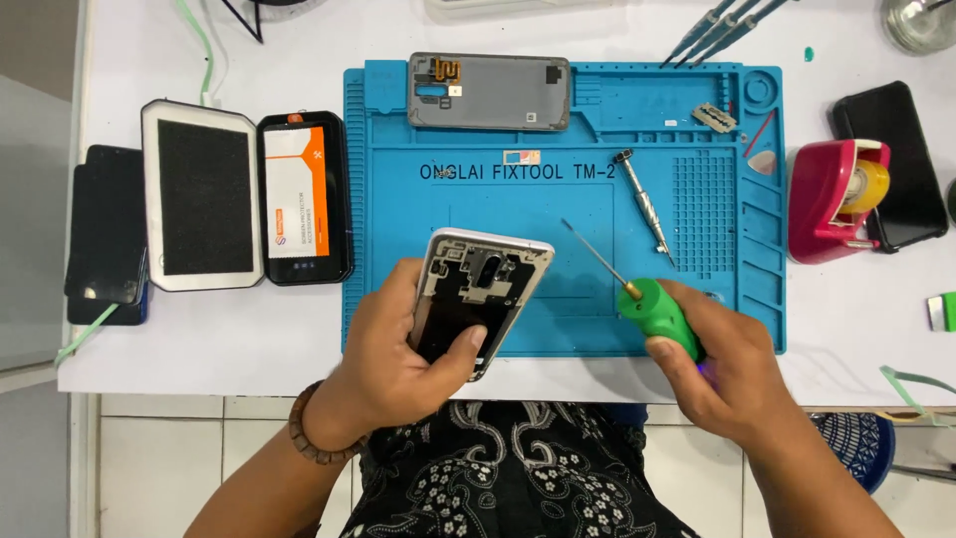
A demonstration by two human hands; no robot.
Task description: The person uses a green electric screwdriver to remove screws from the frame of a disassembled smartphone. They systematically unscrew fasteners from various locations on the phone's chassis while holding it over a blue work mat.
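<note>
My left hand (403,354) grips an opened phone (478,289) with its back cover off and its inner frame facing up, tilted above the near edge of the blue work mat (398,209). My right hand (722,369) holds a green-handled screwdriver (652,311), its thin shaft pointing up-left over the mat, apart from the phone. The phone's grey back cover (490,92) lies at the mat's far edge. A silver precision screwdriver (645,204) rests on the mat.
Left of the mat lie a white-framed black pad (202,196), a boxed phone accessory (304,199) and dark phones (105,234). Right of it stand a pink tape dispenser (835,199) and a black phone (891,164). Tweezers (712,30) lie behind the mat.
</note>
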